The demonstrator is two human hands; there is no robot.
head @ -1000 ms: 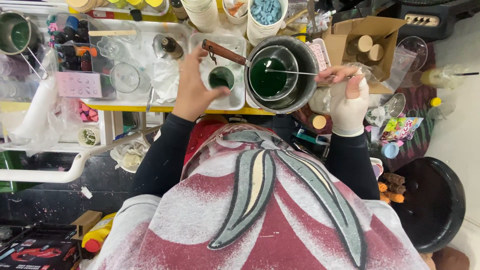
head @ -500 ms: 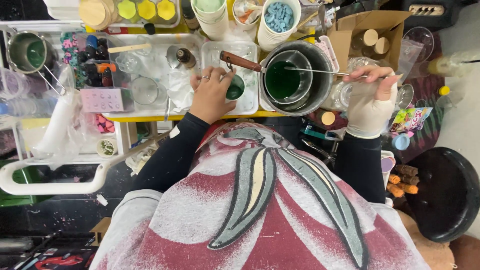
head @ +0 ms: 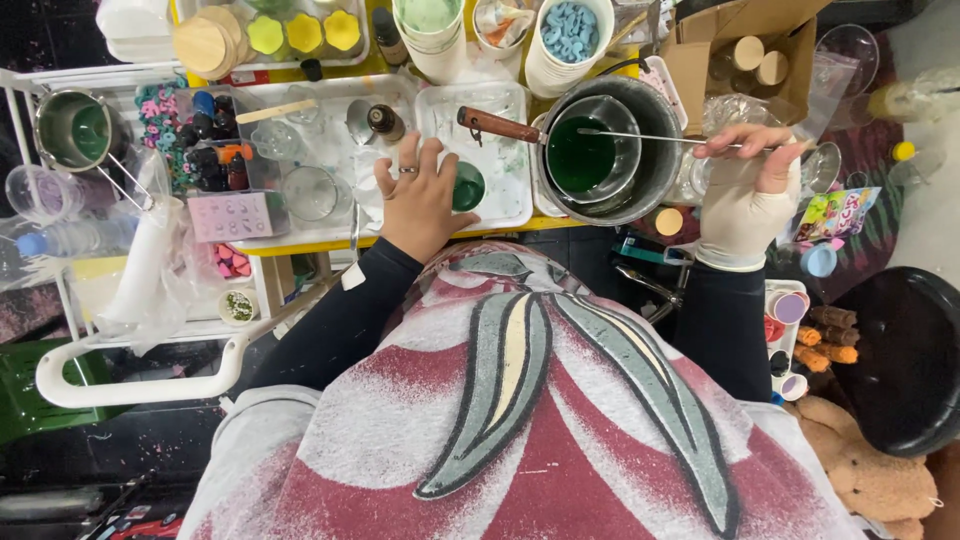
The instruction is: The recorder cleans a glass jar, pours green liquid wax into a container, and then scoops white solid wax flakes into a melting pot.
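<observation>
The person's right hand (head: 745, 200), in a white wrap or glove, pinches the end of a thin metal stirring rod (head: 650, 137) between thumb and fingers; the rod's far tip dips into green liquid in a small metal pitcher (head: 585, 150) that stands inside a larger round steel pot (head: 655, 165) near the right end of the surface. The bare left hand (head: 420, 200), fingers spread, rests on a white plastic tray (head: 500, 190) at the surface's front edge and steadies a small glass cup of green liquid (head: 467, 187).

To stir well, the rod should likely stay low and circle slowly, so that nothing splashes over the pitcher's rim; the left hand would best hold the cup flat.

Counted: one rod, one pitcher, one pot, one wooden-handled tool (head: 498, 125) on the tray's far edge, two white trays, one second pot of green liquid (head: 75, 130) at the left end, three yellow hexagonal moulds (head: 305, 32) at the far edge.
</observation>
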